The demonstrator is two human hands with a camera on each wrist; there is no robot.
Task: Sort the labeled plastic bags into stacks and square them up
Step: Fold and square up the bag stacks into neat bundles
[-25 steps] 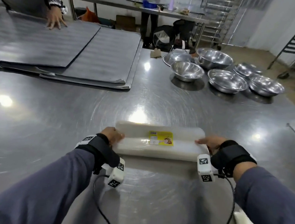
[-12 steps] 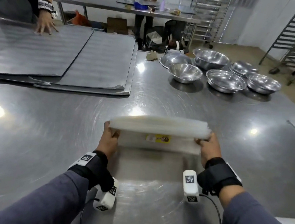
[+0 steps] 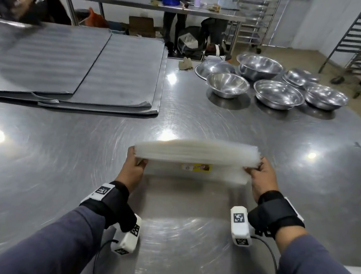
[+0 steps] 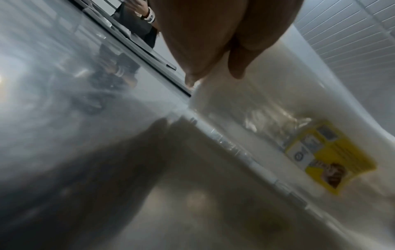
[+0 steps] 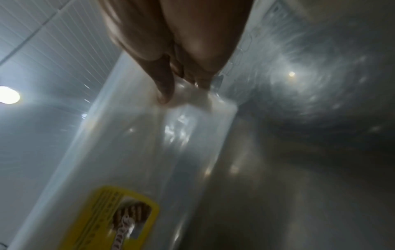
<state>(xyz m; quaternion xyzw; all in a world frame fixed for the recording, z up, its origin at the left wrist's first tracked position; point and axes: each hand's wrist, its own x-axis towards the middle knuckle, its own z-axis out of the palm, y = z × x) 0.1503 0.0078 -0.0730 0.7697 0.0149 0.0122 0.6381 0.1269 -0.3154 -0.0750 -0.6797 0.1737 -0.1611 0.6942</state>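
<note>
The person stands a stack of bags [image 3: 195, 152] on its long edge on the table [image 3: 63, 170], its yellow label [image 3: 195, 167] facing them. The left hand [image 3: 132, 169] and right hand [image 3: 261, 176] each have a grip closed on one end.

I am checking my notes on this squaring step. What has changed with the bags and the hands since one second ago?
The stack of clear plastic bags with a yellow label, then lying flat on the steel table, now stands tipped up on its long edge. The left hand and right hand, earlier resting at its ends, now grip them. The steel bowls and grey mats stayed as they were.
</note>
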